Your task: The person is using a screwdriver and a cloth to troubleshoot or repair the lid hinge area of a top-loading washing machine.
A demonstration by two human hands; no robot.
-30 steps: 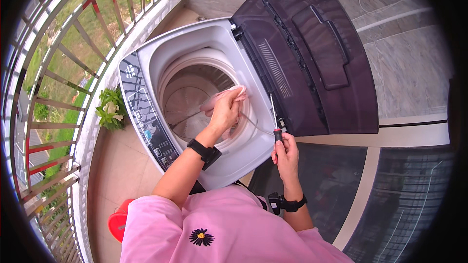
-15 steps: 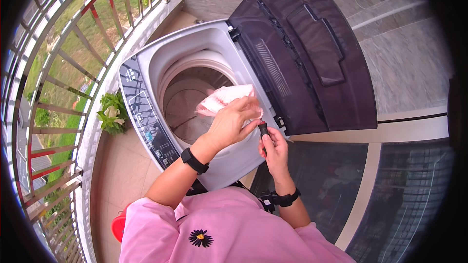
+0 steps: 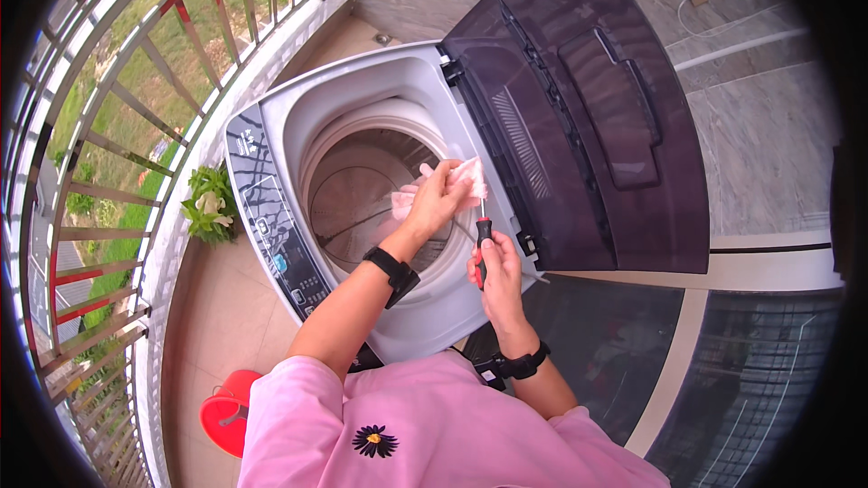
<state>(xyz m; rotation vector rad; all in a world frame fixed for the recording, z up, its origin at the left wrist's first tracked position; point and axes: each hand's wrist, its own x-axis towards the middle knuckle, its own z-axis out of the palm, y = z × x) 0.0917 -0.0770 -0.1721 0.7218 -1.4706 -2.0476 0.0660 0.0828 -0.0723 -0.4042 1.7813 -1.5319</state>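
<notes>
My right hand [image 3: 500,282] is closed round the black and red handle of a screwdriver [image 3: 485,231], its metal shaft pointing away from me. In my left hand [image 3: 438,199] a pale pink cloth [image 3: 474,173] is bunched up, its folds at the shaft's far end. The screwdriver's tip is hidden by the cloth. Both hands are above the right side of the tub of a top-loading washing machine [image 3: 438,336], whose dark lid [image 3: 579,117] stands raised on the right. A loose end of the cloth hangs over the drum [image 3: 353,203].
A metal railing [image 3: 117,185] on a white ledge curves along the left. A leafy plant [image 3: 208,206] stands between the ledge and the machine. A red bucket [image 3: 231,411] sits on the tiled floor at lower left. Dark glass panels [image 3: 588,334] lie to the right.
My left hand has shifted slightly away from me and gathered the cloth more tightly. More of the screwdriver's shaft shows now. The view has moved a little, bringing more of the bucket in.
</notes>
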